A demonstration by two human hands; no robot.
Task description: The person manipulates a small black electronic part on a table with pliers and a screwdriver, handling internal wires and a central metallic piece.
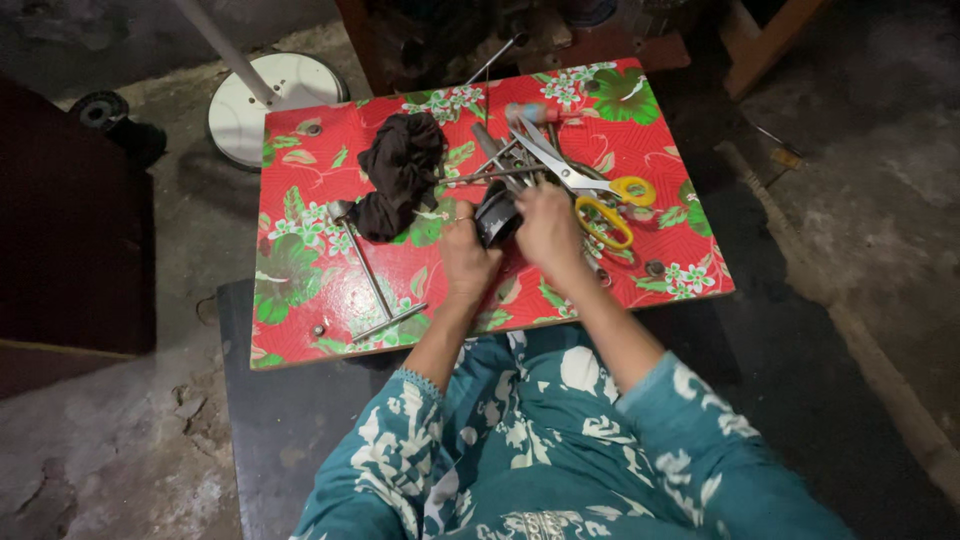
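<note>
Both my hands meet over a small low table [300, 330] covered in red floral oilcloth. My left hand [467, 252] and my right hand [549, 230] grip a small black object [497, 214] between them; its exact kind is unclear. Just beyond my right hand lie scissors with yellow handles [600, 195] on top of several metal rods and tools [495, 160]. A crumpled dark cloth [400, 172] sits left of my hands.
An L-shaped metal rod [368, 275] lies on the table's left half. A round white base with a pole [265, 95] stands on the concrete floor behind the table. Dark furniture [70, 230] is at the left. Wooden pieces [765, 35] stand at the back right.
</note>
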